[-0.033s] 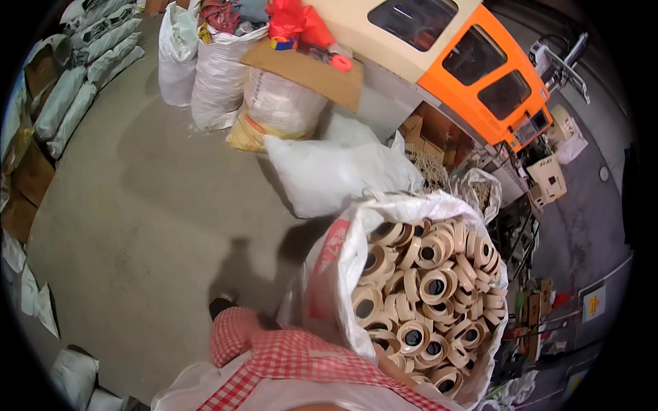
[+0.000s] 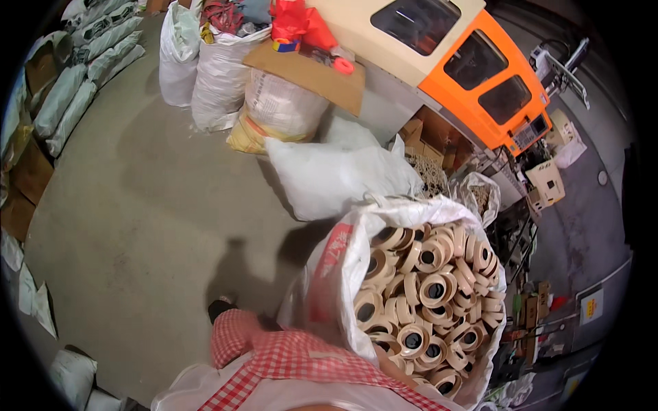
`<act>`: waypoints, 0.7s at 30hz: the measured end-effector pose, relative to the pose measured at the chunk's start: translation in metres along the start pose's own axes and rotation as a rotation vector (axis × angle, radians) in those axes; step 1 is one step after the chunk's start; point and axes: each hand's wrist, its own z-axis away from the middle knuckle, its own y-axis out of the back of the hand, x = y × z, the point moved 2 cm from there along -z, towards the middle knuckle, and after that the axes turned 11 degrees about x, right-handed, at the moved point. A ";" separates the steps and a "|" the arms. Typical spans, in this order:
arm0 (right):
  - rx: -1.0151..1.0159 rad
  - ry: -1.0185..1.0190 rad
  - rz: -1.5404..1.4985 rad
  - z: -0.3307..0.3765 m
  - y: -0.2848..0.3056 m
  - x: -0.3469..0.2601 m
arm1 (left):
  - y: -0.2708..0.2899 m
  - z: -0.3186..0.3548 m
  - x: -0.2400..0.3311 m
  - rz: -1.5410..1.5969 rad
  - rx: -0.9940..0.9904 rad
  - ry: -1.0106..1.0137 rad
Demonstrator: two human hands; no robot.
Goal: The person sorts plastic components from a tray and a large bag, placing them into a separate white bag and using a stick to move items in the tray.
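Dozens of beige rings [image 2: 411, 288] filled one bag [image 2: 348, 291], one plump sack [image 2: 343, 175] lay beyond, two hands were out of sight, fingers apart or together could not be told.

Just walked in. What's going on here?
A person in a red-and-white checked garment is right at an open white woven sack loaded with a jumble of beige ring-shaped parts. The hands can't be made out, so whether they hold a part is unclear. Beyond, a plump white sack lies on the floor, with an orange-and-cream machine behind it.
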 end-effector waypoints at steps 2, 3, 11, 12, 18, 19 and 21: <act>0.033 -0.035 0.002 -0.004 0.002 -0.018 | 0.017 -0.020 0.011 0.054 0.015 -0.012; 0.048 -0.052 0.009 -0.007 0.002 -0.027 | 0.025 -0.029 0.014 0.072 0.019 -0.018; 0.126 -0.164 0.012 -0.022 0.006 -0.074 | 0.069 -0.078 0.028 0.144 0.025 -0.047; 0.132 -0.178 0.014 -0.022 0.006 -0.077 | 0.070 -0.082 0.029 0.150 0.021 -0.051; 0.159 -0.236 -0.003 -0.016 0.002 -0.108 | 0.105 -0.105 0.017 0.159 0.021 -0.043; 0.173 -0.250 -0.004 -0.014 0.000 -0.112 | 0.110 -0.111 0.019 0.158 0.018 -0.052; 0.171 -0.264 -0.013 -0.010 -0.007 -0.120 | 0.121 -0.117 0.013 0.154 0.022 -0.045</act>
